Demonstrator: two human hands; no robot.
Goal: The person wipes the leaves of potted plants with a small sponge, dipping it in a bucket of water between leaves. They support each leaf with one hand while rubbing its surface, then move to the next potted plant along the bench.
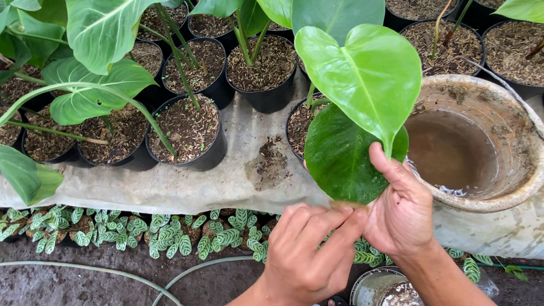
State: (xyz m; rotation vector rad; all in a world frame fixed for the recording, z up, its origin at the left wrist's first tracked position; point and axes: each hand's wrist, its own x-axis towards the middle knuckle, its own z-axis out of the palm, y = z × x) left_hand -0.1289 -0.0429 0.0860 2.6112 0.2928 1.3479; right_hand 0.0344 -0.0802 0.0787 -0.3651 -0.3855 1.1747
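My right hand (400,210) supports a dark green wet leaf (342,156) from beneath, thumb up along its right edge. My left hand (305,253) pinches the lower tip of that same leaf with fingers drawn together. A lighter green heart-shaped leaf (364,71) stands just above it on the same plant, whose black pot (297,127) is mostly hidden behind the leaves.
A dirty bucket (521,189) of murky water sits right of my hands on a grey plastic-covered bench (208,182). Several black pots of soil and plants (187,131) fill the bench. Small striped-leaf plants (160,230) grow below; a hose (97,269) curves over the ground. A small container (385,292) is under my wrists.
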